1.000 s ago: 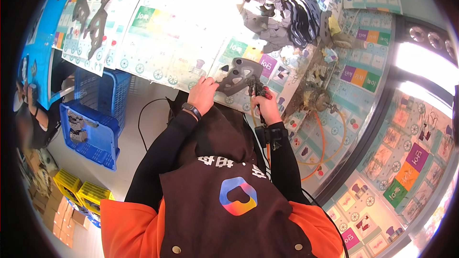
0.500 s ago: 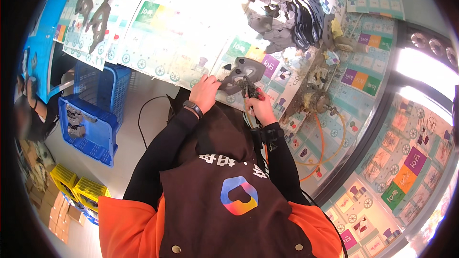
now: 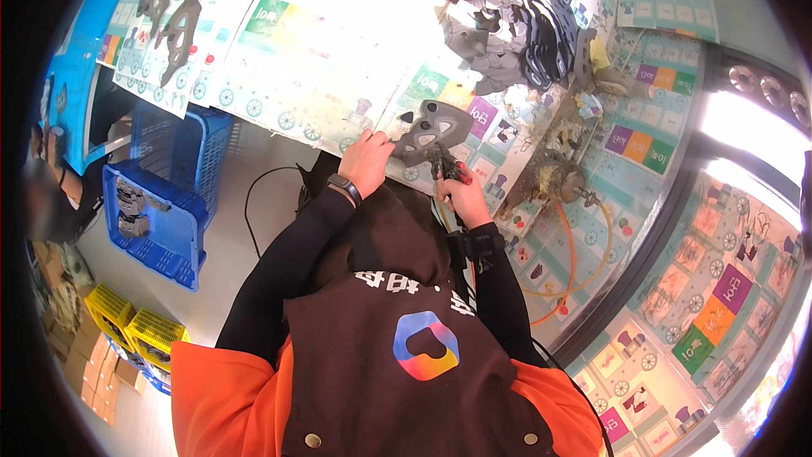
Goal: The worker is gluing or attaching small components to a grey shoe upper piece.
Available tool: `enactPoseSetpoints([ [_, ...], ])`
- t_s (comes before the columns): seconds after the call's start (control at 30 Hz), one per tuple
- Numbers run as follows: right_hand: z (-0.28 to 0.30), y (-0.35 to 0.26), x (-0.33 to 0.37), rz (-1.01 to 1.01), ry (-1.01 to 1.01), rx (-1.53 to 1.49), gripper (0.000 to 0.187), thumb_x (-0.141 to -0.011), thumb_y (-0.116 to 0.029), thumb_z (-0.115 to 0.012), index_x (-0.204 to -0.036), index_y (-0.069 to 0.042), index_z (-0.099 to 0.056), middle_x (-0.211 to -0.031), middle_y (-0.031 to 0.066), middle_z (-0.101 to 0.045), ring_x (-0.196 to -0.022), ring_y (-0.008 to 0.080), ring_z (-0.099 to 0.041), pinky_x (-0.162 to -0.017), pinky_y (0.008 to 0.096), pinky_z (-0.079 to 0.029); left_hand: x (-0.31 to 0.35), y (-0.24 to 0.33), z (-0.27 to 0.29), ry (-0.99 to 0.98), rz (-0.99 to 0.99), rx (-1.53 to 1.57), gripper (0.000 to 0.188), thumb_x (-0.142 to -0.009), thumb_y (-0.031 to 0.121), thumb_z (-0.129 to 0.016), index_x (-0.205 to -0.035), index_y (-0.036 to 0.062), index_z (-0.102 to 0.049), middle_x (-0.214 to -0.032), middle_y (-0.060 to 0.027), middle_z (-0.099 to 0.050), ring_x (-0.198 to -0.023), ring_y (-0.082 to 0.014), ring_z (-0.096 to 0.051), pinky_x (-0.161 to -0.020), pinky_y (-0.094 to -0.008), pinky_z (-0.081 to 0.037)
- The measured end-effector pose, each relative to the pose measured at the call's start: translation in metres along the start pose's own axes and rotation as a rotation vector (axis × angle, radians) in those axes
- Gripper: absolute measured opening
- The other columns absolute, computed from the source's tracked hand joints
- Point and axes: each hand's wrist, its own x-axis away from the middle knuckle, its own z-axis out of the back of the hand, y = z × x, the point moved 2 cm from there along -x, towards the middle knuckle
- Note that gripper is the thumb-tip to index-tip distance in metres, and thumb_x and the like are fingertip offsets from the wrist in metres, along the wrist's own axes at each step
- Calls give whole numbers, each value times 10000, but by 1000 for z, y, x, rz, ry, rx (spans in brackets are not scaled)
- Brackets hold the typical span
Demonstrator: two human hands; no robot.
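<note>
My left hand point(image 3: 368, 162) has its fingers closed on the near left edge of a flat dark grey cut-out piece point(image 3: 443, 123) with holes in it. The piece lies at the front of the paper-covered table. My right hand point(image 3: 464, 195) is wrapped round a crusted dark spray gun point(image 3: 443, 164) with a red part and a thin hose. Its nozzle end is over the near edge of the piece, and whether they touch is unclear.
A heap of similar grey pieces point(image 3: 495, 42) covers the far right of the table, with more pieces point(image 3: 179, 30) at far left. A crusted pot point(image 3: 554, 178) with hoses stands right. Blue crates point(image 3: 190, 264) and yellow crates point(image 3: 110, 309) are left, near another person's arm point(image 3: 70, 186).
The spray gun's nozzle end has dropped slightly toward me over the near edge of the piece. My left hand keeps its hold, and the whole view has shifted a little.
</note>
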Motion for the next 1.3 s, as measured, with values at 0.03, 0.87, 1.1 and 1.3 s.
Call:
enactPoseSetpoints([
  [0.03, -1, 0, -1, -16, -11, 49, 217, -762, 36, -560, -975, -3, -582, -749, 27, -563, -591, 110, -517, -520, 246, -371, 0, 0, 1, -6, 6, 0, 223, -777, 4, -606, -963, 92, -694, -977, -38, -583, -1031, -273, -550, -807, -364, -539],
  [0.87, 13, -45, 42, 254, 2, -11, 428, -726, -5, -497, -1141, 22, -598, -942, 122, -733, -612, 130, -586, -503, 242, -436, -22, 14, 70, 188, 145, 506, 88, -870, 90, -687, -920, 51, -747, -852, -112, -676, -789, -247, -675, -729, -355, -538],
  [1.1, 32, -87, 58, 341, 104, -109, 423, -703, -14, -483, -1118, 27, -559, -902, 148, -722, -555, 146, -529, -467, 240, -413, -31, -141, 252, 723, 307, 809, 159, -915, 102, -694, -1028, 3, -744, -885, -28, -731, -731, -90, -653, -677, -243, -519],
  [1.3, 17, -93, 53, 320, 34, -99, 429, -688, 2, -489, -1110, 20, -564, -883, 149, -716, -578, 145, -535, -465, 255, -404, 1, -340, 347, 738, 617, 923, 381, -899, 201, -752, -1232, 36, -670, -1086, -88, -712, -826, -149, -692, -690, -248, -566],
])
